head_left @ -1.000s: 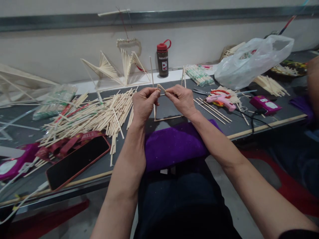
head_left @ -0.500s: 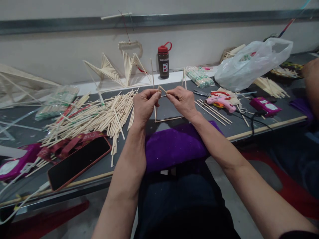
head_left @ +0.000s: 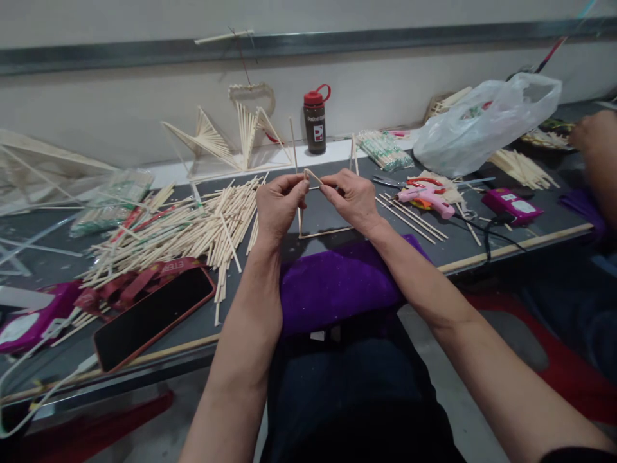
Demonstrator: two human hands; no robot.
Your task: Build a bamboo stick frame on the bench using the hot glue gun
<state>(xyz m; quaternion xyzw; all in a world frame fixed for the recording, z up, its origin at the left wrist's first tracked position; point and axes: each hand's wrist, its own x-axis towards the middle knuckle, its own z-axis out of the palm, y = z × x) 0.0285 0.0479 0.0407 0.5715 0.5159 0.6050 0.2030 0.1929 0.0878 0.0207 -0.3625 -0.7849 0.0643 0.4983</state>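
Observation:
A frame of thin wooden sticks (head_left: 328,232) stands on the dark table in front of me, with uprights rising at its corners. My left hand (head_left: 282,206) is closed, thumb and forefinger pinching a stick of the frame at a front upper corner. My right hand (head_left: 351,198) pinches a short wooden stick (head_left: 314,175) that slants up to meet that corner. The fingers hide the exact joint. Below my wrists a folded purple cloth (head_left: 337,283) lies across the table edge and my lap.
Left lies a pile of loose sticks (head_left: 212,218), with a phone (head_left: 154,318) nearer me. Behind stand a bottle (head_left: 315,122) and fan-shaped stick models (head_left: 207,135). To the right are a pink glue gun (head_left: 427,199), a purple box (head_left: 511,206), a plastic bag (head_left: 482,128) and another person's hand (head_left: 595,138).
My hands keep the same pinch at the corner, almost still. The view has shifted slightly. At the right edge the other person's hand has moved a little to the left.

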